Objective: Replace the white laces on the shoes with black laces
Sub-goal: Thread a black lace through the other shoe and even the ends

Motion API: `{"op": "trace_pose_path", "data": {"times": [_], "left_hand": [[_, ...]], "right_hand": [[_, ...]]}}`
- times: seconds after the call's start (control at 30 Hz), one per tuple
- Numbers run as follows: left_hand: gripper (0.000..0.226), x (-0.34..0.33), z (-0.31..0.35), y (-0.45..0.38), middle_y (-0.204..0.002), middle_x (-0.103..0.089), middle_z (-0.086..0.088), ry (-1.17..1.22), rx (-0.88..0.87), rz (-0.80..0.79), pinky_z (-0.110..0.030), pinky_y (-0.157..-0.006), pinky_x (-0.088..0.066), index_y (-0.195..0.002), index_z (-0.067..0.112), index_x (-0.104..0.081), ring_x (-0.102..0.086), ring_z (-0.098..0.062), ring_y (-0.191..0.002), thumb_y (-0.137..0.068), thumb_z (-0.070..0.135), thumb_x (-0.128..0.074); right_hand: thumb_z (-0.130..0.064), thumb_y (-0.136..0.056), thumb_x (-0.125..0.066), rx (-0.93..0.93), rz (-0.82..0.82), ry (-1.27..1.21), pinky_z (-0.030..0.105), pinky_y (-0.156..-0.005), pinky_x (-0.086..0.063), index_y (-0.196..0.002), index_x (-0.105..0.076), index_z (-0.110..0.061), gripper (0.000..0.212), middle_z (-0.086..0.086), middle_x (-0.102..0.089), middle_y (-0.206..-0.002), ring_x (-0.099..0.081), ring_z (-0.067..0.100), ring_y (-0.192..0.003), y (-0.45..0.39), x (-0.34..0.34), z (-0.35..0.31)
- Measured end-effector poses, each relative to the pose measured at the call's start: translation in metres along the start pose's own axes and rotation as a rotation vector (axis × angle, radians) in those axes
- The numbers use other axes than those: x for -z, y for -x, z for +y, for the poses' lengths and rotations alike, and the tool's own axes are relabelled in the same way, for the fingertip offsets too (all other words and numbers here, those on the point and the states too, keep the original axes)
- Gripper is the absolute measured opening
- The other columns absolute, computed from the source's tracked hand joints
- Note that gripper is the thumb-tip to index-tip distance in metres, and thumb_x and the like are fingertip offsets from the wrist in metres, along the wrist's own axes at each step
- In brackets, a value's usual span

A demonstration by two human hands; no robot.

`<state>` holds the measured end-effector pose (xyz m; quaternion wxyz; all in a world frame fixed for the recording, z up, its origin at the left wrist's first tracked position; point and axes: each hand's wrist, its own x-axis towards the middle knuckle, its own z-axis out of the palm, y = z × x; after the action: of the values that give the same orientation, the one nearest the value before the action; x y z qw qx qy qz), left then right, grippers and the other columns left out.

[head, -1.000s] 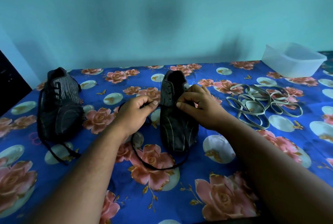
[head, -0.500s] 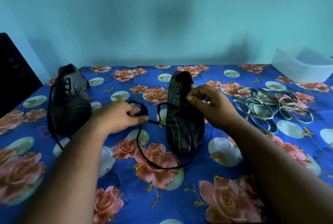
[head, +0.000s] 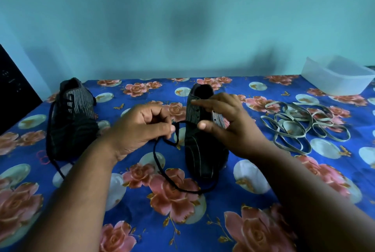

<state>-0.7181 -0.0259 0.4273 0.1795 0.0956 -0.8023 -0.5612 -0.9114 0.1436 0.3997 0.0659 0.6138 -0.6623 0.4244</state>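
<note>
Room: plain teal wall (head: 182,18) behind, with a dark panel (head: 12,89) at its far left edge.

Surface (head: 203,231): covered by a blue cloth printed with pink roses and pale discs.

Item 1, near shoe (head: 205,150): black with thin pale stripes, standing on the cloth with its toe toward the viewer; taken as landmark. Upper eyelets are bare.

Item 2, black lace (head: 162,172): runs from the near shoe's left side, loops over the cloth in front of the toe and rises to the left hand.

Item 3, far shoe (head: 71,121): well to the left of the near shoe, already threaded with a black lace whose ends trail onto the cloth.

Item 4, white laces (head: 300,121): loose heap on the cloth to the right of the near shoe.

Item 5, tub (head: 334,77): translucent plastic, beyond the white laces, at the right rear.

Left hand (head: 142,128): grip closed, thumb and fingers pinching the black lace just left of the near shoe.

Right hand (head: 227,121): grip closed on the near shoe's right eyelet flap, thumb in front, fingers over the top.

Change from half a second earlier: left hand has lifted off the cloth and drawn nearer the shoe, lace rising with it; right hand has settled lower onto the flap.
</note>
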Motion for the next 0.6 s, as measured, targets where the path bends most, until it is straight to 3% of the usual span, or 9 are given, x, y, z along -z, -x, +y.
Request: {"op": "trace_pose_path", "data": {"times": [0.1, 0.23, 0.37, 0.5, 0.53, 0.6], "left_hand": [[0.007, -0.016, -0.005, -0.004, -0.083, -0.073, -0.009, 0.038, -0.082, -0.046, -0.023, -0.071, -0.055, -0.087, 0.009, -0.077, -0.068, -0.016, -0.077, -0.081, 0.011, -0.079], [0.008, -0.024, -0.010, -0.009, -0.088, -0.075, -0.010, -0.022, -0.146, 0.022, -0.026, -0.077, -0.056, -0.092, 0.014, -0.079, -0.069, -0.016, -0.085, -0.085, 0.012, -0.077], [0.008, -0.026, -0.008, -0.010, -0.079, -0.073, 0.011, -0.100, -0.222, 0.115, -0.011, -0.079, -0.047, -0.093, 0.010, -0.075, -0.066, 0.003, -0.082, -0.088, 0.005, -0.071], [0.010, -0.024, -0.012, -0.009, -0.081, -0.072, 0.008, -0.082, -0.174, 0.182, -0.015, -0.079, -0.050, -0.096, 0.011, -0.074, -0.065, 0.000, -0.082, -0.091, 0.004, -0.069], [0.009, -0.023, -0.012, -0.009, -0.081, -0.072, 0.005, -0.062, -0.168, 0.210, -0.017, -0.077, -0.051, -0.096, 0.012, -0.074, -0.065, -0.003, -0.080, -0.090, 0.007, -0.069], [0.010, -0.022, -0.008, -0.009, -0.073, -0.070, 0.007, -0.033, -0.148, 0.242, -0.013, -0.070, -0.049, -0.094, 0.011, -0.073, -0.063, -0.001, -0.073, -0.091, 0.004, -0.067]], "right_hand": [[-0.062, -0.095, -0.049, 0.088, -0.104, 0.132, 0.041, -0.102, -0.036, -0.139, -0.060, -0.033, 0.053, -0.006, -0.054, -0.125, -0.044, 0.018, -0.121, 0.003, -0.010, -0.008], [-0.056, -0.095, -0.056, 0.044, -0.095, 0.098, 0.051, -0.097, -0.041, -0.112, -0.070, -0.029, 0.035, -0.008, -0.060, -0.117, -0.050, 0.020, -0.117, 0.000, -0.014, -0.003], [-0.032, -0.097, -0.064, -0.003, -0.121, -0.238, 0.031, -0.084, -0.047, -0.089, -0.068, -0.017, 0.017, 0.001, -0.066, -0.090, -0.060, 0.015, -0.090, -0.003, 0.001, 0.001], [-0.023, -0.100, -0.060, -0.167, -0.108, -0.553, 0.039, -0.071, -0.044, -0.085, -0.066, -0.012, 0.020, 0.015, -0.063, -0.075, -0.056, 0.024, -0.071, -0.005, 0.018, 0.006], [-0.020, -0.100, -0.061, -0.181, -0.090, -0.570, 0.036, -0.071, -0.045, -0.085, -0.067, -0.013, 0.018, 0.015, -0.063, -0.072, -0.056, 0.021, -0.070, -0.005, 0.022, 0.009], [-0.013, -0.099, -0.064, -0.202, -0.031, -0.539, 0.023, -0.068, -0.047, -0.083, -0.069, -0.018, 0.017, 0.000, -0.064, -0.065, -0.057, 0.010, -0.065, -0.005, 0.027, 0.012]]}}
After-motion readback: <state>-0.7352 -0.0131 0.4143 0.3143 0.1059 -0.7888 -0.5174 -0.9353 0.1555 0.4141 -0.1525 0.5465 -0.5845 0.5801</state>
